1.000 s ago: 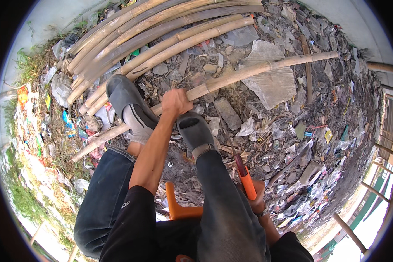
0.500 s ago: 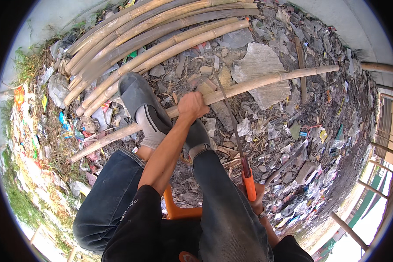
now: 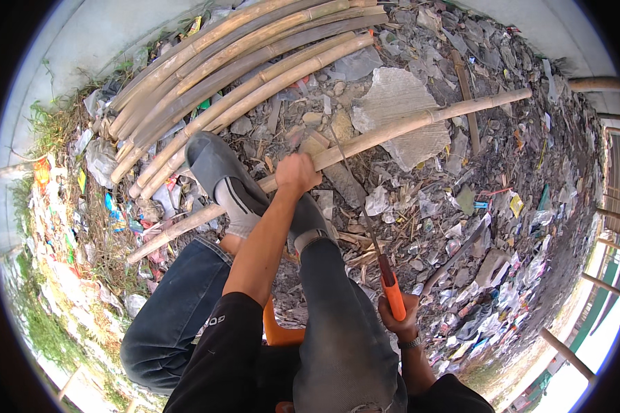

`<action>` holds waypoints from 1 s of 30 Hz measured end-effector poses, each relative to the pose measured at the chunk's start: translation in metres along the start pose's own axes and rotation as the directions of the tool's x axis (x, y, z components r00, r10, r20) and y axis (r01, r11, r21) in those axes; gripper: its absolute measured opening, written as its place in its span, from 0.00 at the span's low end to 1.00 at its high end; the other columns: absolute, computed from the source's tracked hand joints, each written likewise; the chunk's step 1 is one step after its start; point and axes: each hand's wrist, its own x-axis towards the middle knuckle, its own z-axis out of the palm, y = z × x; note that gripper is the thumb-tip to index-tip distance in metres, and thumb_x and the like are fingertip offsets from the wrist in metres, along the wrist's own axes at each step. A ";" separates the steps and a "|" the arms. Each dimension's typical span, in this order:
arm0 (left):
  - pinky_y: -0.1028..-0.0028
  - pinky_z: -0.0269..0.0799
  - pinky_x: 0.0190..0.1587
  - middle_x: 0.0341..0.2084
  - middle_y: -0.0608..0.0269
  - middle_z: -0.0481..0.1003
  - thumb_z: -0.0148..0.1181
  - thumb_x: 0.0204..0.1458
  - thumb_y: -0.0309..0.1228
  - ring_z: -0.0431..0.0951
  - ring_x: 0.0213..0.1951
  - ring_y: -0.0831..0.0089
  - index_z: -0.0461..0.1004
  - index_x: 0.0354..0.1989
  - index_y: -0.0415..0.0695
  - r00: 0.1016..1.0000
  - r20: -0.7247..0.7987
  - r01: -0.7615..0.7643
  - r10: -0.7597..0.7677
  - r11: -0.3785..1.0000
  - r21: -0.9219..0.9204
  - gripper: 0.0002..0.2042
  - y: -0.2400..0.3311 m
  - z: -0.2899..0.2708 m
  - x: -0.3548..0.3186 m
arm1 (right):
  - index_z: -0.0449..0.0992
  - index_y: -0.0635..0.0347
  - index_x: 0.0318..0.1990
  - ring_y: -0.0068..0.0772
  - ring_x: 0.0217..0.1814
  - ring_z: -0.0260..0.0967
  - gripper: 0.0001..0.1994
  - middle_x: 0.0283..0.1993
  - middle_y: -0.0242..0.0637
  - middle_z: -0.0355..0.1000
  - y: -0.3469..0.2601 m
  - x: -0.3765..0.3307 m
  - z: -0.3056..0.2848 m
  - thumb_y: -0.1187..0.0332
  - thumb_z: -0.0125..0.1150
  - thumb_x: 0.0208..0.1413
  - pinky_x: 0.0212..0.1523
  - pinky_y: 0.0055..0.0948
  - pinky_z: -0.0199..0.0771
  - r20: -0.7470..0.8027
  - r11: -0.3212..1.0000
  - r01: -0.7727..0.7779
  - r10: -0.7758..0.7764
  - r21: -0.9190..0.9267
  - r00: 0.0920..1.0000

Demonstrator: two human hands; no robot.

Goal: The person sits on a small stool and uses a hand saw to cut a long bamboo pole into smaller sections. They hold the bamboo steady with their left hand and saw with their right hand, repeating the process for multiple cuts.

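A long bamboo pole [image 3: 406,127] lies across the littered ground, running from lower left to upper right. My left hand [image 3: 297,172] grips it near its middle, arm stretched forward. My left foot in a grey shoe [image 3: 220,175] rests against the pole; my right shoe [image 3: 310,224] sits just under my left hand. My right hand [image 3: 399,320] holds a hand saw by its orange handle [image 3: 393,292]. The thin blade [image 3: 358,199] slants up toward the pole beside my left hand.
A stack of several bamboo poles [image 3: 241,62] lies at the upper left against a pale wall. A flat grey slab [image 3: 399,113] lies under the single pole. Rubble and plastic scraps cover the ground. An orange stool [image 3: 279,334] is under me.
The view has shifted so the pole and stack sit lower and further right. My left hand stays on the pole, and the saw blade now angles up close to it.
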 end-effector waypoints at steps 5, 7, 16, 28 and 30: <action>0.55 0.83 0.48 0.39 0.41 0.84 0.64 0.43 0.35 0.86 0.42 0.46 0.86 0.37 0.40 1.000 0.008 0.022 -0.022 1.000 -0.012 0.15 0.007 0.005 0.001 | 0.75 0.60 0.22 0.31 0.14 0.66 0.09 0.16 0.36 0.68 0.034 0.009 0.006 0.75 0.71 0.48 0.20 0.32 0.66 -0.009 0.997 0.041 -0.042 -0.066 0.999; 0.55 0.83 0.48 0.38 0.42 0.85 0.64 0.44 0.36 0.86 0.43 0.46 0.85 0.37 0.41 0.999 -0.019 0.046 -0.046 0.999 0.007 0.15 0.000 0.005 -0.003 | 0.75 0.61 0.23 0.26 0.15 0.65 0.10 0.17 0.36 0.68 0.018 0.054 0.019 0.74 0.71 0.50 0.20 0.30 0.66 -0.050 0.998 0.022 -0.019 0.066 0.999; 0.54 0.82 0.48 0.37 0.41 0.84 0.62 0.46 0.35 0.86 0.42 0.45 0.84 0.40 0.41 0.997 0.045 -0.060 0.060 0.998 -0.003 0.15 -0.003 0.011 -0.007 | 0.75 0.62 0.24 0.25 0.15 0.67 0.10 0.17 0.34 0.70 0.019 0.105 0.059 0.73 0.71 0.52 0.20 0.29 0.66 -0.043 0.995 0.047 -0.044 0.089 0.998; 0.53 0.82 0.45 0.34 0.45 0.84 0.67 0.45 0.39 0.86 0.39 0.46 0.83 0.43 0.44 0.999 -0.028 -0.045 0.044 0.998 -0.032 0.17 -0.002 0.025 -0.012 | 0.77 0.65 0.29 0.26 0.16 0.67 0.08 0.17 0.36 0.70 -0.091 0.135 0.020 0.71 0.70 0.54 0.23 0.29 0.68 -0.041 0.998 -0.054 0.054 -0.009 0.998; 0.53 0.83 0.45 0.34 0.47 0.84 0.68 0.45 0.40 0.86 0.39 0.48 0.83 0.43 0.44 0.999 -0.022 -0.023 0.023 1.000 -0.015 0.18 0.001 0.023 -0.012 | 0.77 0.65 0.29 0.27 0.15 0.66 0.07 0.17 0.35 0.69 -0.122 0.132 0.009 0.72 0.70 0.53 0.23 0.29 0.67 -0.048 0.999 -0.032 0.031 -0.016 0.998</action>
